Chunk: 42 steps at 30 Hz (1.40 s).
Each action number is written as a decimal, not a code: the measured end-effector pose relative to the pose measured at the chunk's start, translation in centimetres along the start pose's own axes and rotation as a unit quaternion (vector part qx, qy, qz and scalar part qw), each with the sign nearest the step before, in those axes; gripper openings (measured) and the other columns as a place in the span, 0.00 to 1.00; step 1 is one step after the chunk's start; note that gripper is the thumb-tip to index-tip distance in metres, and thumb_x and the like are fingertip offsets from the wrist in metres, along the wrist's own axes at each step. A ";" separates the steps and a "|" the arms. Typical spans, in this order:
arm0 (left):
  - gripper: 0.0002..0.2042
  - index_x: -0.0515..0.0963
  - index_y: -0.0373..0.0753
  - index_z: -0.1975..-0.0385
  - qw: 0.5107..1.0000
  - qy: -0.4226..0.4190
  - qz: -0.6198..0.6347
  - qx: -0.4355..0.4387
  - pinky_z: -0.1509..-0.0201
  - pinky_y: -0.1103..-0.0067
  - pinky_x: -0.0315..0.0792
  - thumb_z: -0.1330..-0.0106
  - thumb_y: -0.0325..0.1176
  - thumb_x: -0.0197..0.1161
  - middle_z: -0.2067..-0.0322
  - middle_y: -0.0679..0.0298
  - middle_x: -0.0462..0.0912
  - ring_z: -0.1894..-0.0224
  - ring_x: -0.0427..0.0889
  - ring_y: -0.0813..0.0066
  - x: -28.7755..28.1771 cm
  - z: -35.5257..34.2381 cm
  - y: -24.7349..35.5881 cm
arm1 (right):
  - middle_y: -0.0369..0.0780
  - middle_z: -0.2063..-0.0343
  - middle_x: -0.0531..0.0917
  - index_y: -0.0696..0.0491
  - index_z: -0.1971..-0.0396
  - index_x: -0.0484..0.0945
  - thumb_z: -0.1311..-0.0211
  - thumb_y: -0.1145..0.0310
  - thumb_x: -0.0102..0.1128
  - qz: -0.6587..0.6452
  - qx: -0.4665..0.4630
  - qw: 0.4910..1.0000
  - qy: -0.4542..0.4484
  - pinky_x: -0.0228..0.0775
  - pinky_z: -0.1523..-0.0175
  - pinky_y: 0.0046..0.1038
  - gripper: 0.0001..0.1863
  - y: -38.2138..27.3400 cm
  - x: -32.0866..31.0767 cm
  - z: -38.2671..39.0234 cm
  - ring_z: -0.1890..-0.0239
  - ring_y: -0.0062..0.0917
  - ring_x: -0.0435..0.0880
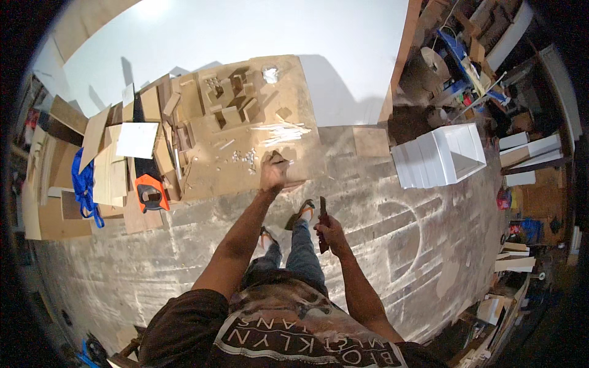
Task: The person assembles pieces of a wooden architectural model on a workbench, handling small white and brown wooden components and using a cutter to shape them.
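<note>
My left hand (273, 172) is at the near edge of a brown work board (211, 175), its fingers curled together; what they hold, if anything, is too small to make out. Beside it lie scattered small pale pieces (246, 158) and a bundle of thin white sticks (281, 134). Off the board's edge, over the floor, my right hand (332, 235) is closed round a long, narrow, dark reddish-brown tool (323, 211). The tool points away from me, and its exact kind is unclear.
Several small brown box-like wooden pieces (230, 116) and a crumpled white lump (270, 74) sit farther back. An orange-handled saw (151, 194), a blue strap (84, 187) and stacked boards (110, 165) are at left. A white drawer-like box (438, 156) stands at right.
</note>
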State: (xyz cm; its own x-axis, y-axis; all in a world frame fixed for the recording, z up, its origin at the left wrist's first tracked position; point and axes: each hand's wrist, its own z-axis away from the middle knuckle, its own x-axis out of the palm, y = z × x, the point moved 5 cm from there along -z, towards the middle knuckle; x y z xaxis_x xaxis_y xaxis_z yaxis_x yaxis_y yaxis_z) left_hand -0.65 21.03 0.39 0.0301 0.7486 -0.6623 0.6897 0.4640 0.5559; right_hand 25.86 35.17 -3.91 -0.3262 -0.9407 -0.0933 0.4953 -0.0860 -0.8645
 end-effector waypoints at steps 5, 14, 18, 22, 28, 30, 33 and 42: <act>0.05 0.86 0.36 0.72 0.997 0.044 0.062 -0.001 0.54 0.63 0.74 0.47 0.24 0.65 0.71 0.55 0.84 0.63 0.81 0.55 -0.4 -0.1 -0.6 | 0.40 0.68 0.83 0.53 0.50 0.72 0.28 0.66 0.57 0.046 -0.090 0.995 -0.002 0.75 0.68 0.30 0.12 -3.3 2.0 -2.8 0.69 0.22 0.83; 0.03 0.84 0.33 0.74 0.988 0.070 0.133 -0.047 0.58 0.65 0.76 0.48 0.21 0.65 0.73 0.53 0.84 0.66 0.83 0.53 -0.7 -0.8 0.3 | 0.60 0.68 0.81 0.58 0.49 0.70 0.20 0.54 0.40 0.292 -0.267 0.913 0.098 0.71 0.56 0.56 0.21 -8.5 6.6 -8.8 0.61 0.64 0.79; 0.03 0.83 0.33 0.75 0.989 0.069 0.124 -0.045 0.58 0.65 0.76 0.49 0.21 0.65 0.73 0.54 0.84 0.66 0.83 0.55 -0.9 -0.7 0.3 | 0.62 0.66 0.81 0.58 0.50 0.70 0.20 0.55 0.40 0.270 -0.152 0.948 0.070 0.71 0.57 0.58 0.20 -7.3 7.5 -10.3 0.60 0.64 0.79; 0.03 0.83 0.35 0.76 0.990 0.079 0.111 -0.046 0.58 0.65 0.76 0.50 0.21 0.67 0.74 0.57 0.84 0.66 0.82 0.56 -1.0 -0.7 0.4 | 0.62 0.65 0.82 0.59 0.53 0.71 0.20 0.54 0.40 0.272 -0.172 0.942 0.096 0.71 0.56 0.59 0.21 -7.7 7.8 -10.5 0.60 0.64 0.80; 0.04 0.83 0.36 0.74 0.994 0.070 0.077 -0.024 0.57 0.64 0.75 0.50 0.23 0.68 0.71 0.58 0.84 0.63 0.82 0.55 -1.3 -0.5 0.2 | 0.62 0.66 0.82 0.58 0.54 0.73 0.20 0.54 0.42 0.332 -0.226 0.912 0.079 0.72 0.58 0.59 0.20 -7.9 8.2 -10.5 0.62 0.64 0.80; 0.03 0.83 0.37 0.74 0.994 0.064 0.081 -0.024 0.57 0.63 0.75 0.49 0.24 0.68 0.70 0.58 0.84 0.63 0.82 0.55 -0.9 -0.7 0.4 | 0.62 0.66 0.82 0.58 0.53 0.73 0.20 0.55 0.43 0.335 -0.211 0.916 0.065 0.72 0.59 0.59 0.20 -7.2 7.8 -11.1 0.62 0.63 0.80; 0.03 0.83 0.37 0.74 0.994 0.061 0.081 -0.027 0.56 0.63 0.75 0.49 0.24 0.68 0.70 0.59 0.84 0.62 0.82 0.55 -0.7 -0.6 0.3 | 0.57 0.67 0.81 0.59 0.46 0.71 0.21 0.64 0.40 0.375 -0.161 0.911 0.056 0.77 0.67 0.52 0.17 -6.5 8.0 -11.7 0.70 0.52 0.84; 0.04 0.84 0.40 0.72 0.996 0.048 0.062 -0.048 0.56 0.62 0.73 0.48 0.27 0.69 0.68 0.63 0.83 0.59 0.80 0.56 -0.2 -0.2 -0.1 | 0.60 0.58 0.84 0.58 0.45 0.72 0.20 0.54 0.40 0.336 -0.105 0.934 0.061 0.73 0.48 0.56 0.23 -7.4 8.3 -11.3 0.54 0.61 0.82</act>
State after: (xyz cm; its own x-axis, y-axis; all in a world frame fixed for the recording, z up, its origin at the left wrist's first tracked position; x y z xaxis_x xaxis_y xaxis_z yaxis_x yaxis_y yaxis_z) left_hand -0.91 20.93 0.55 0.0386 0.8427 -0.5370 0.6123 0.4048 0.6792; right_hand 10.41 31.73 -3.85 -0.0938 -0.7141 -0.6937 0.4568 0.5883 -0.6673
